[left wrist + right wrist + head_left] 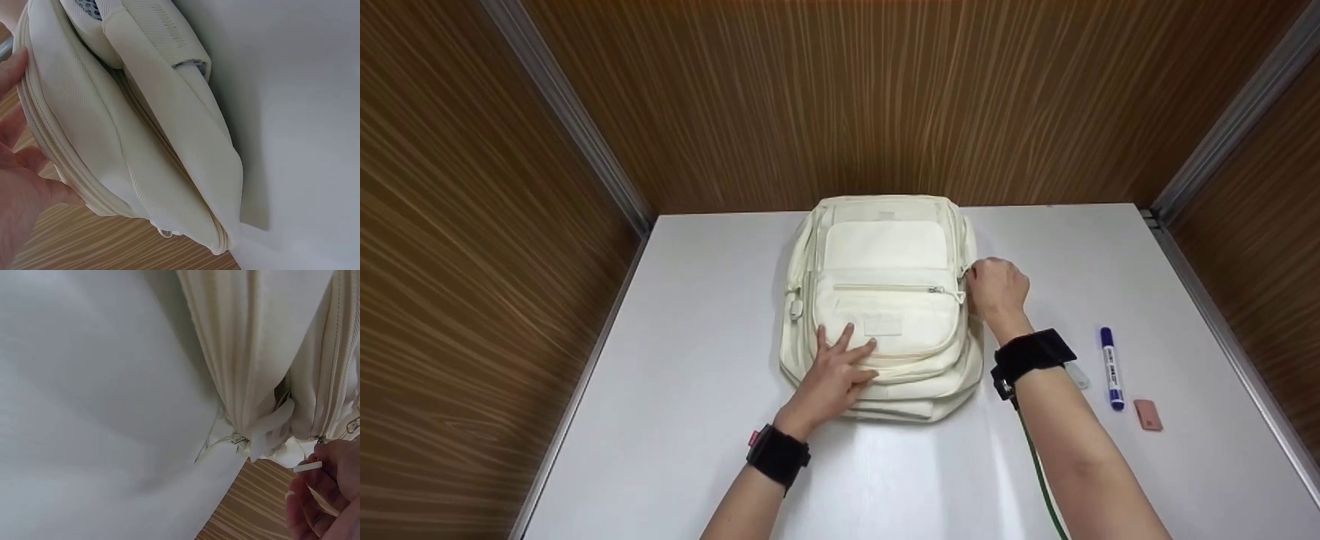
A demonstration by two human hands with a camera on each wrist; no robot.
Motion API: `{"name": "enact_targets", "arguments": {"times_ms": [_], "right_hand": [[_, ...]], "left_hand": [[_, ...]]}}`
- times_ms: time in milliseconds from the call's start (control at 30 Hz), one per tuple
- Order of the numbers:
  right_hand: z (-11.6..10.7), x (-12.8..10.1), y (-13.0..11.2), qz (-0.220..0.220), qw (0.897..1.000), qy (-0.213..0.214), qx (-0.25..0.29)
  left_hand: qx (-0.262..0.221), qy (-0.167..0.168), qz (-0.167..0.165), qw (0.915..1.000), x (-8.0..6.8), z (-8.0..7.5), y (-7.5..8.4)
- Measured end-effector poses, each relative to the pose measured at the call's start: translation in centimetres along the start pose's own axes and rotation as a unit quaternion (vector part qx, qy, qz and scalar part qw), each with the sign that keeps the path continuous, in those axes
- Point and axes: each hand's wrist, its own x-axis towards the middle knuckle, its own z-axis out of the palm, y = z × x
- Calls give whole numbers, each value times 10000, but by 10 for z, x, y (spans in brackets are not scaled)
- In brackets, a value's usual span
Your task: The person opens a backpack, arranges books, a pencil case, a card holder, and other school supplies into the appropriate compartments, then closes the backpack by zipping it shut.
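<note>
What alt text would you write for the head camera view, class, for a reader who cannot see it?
A cream backpack lies flat on a white table; the left hand presses its front pocket while the right hand pinches a zipper pull at its side. A blue marker and a small brown eraser lie to the right.

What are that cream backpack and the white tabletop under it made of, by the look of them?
The backpack looks like woven fabric, probably canvas or nylon: matte, with fine ribbing and soft folds in the left wrist view. The table seems a smooth laminate or coated board: slightly glossy, with faint reflections.
</note>
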Motion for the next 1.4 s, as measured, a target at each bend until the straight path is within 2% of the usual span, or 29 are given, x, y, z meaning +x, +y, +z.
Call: {"name": "enact_targets", "arguments": {"times_ms": [133,233,367,467,567,667,800,900,1000,1100,1267,1400], "right_hand": [[1,-2,3,93,9998,-193,14],[1,-4,4,55,9993,-330,146],[0,-6,4,-209,9978,-427,458],[1,-8,4,-424,9957,-462,682],[4,-10,6,-591,9940,-400,825],[6,-12,10,-703,9920,-257,1013],[8,-14,15,-812,9884,-25,1285],[9,-16,16,-902,9860,-14,1400],[8,-19,17,-906,9841,-150,1517],[9,-21,16,-892,9815,-225,1682],[10,-25,14,-1049,9789,-88,1751],[8,-29,13,-995,9819,16,1613]], "left_hand": [[139,-171,-33,9998,1,-2,1],[198,-420,-113,9989,4,-7,2],[-116,-652,-421,9969,10,-15,3],[-230,-484,-692,9962,15,-17,3],[18,-232,-877,9959,19,-18,0],[328,-212,-1079,9934,23,-18,-4],[469,-566,-1431,9870,29,-19,-8],[589,-903,-1610,9810,33,-17,-9],[812,-1025,-1618,9781,34,-14,-9],[1018,-958,-1553,9779,35,-12,-8],[1063,-897,-1466,9794,32,-11,-8],[1026,-848,-1403,9811,27,-8,-12]]}}
